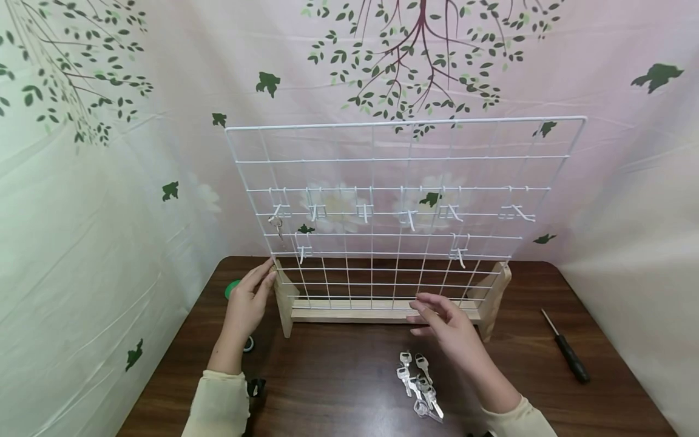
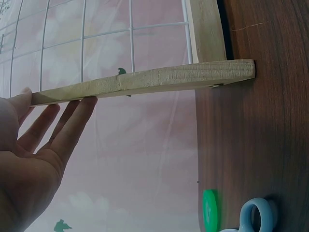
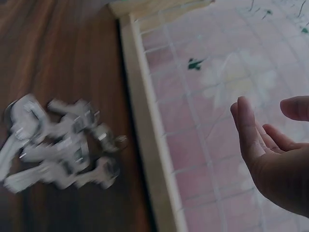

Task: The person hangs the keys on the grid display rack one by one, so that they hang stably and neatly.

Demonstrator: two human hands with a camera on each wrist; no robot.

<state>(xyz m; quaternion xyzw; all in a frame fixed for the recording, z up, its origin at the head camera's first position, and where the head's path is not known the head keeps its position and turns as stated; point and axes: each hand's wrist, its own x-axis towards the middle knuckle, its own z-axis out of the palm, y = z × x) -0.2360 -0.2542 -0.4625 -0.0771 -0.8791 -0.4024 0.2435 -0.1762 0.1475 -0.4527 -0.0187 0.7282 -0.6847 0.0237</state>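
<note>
Left hand: The left hand (image 1: 248, 306) pinches the top of the left side of the wooden stand (image 1: 377, 314). The thumb is on one face of the wood and the fingers are on the other.
Right hand: The right hand (image 1: 450, 328) is spread a bit, with gaps between the thumb and fingers. It holds nothing. It is up in front of the low right part of the wire rack (image 1: 372, 235); I can't tell if a fingertip touches a wire.
Rack: It is white, with lots of squares. It stands up between the two sides of the stand, on the table (image 1: 327, 376).
Hooks: Eight white hooks (image 1: 409, 220) are on the rack, six in a high row and two lower down.
Hanging key: One key on a ring (image 1: 280, 227) hangs at the high hook farthest left.
Key pile: The silver keys (image 1: 423, 388) lie on the table in front of the rack, just left of the right arm. Most touch or cross each other.
Right side: A screwdriver (image 1: 570, 358) with a black handle lies there, well apart from the keys.
Left side: A green round thing (image 2: 211, 211) and a blue loop (image 2: 245, 217) are near each other, beyond the stand's left side.
Behind: A pale cloth (image 1: 185, 79) has leaves and branches on it.
</note>
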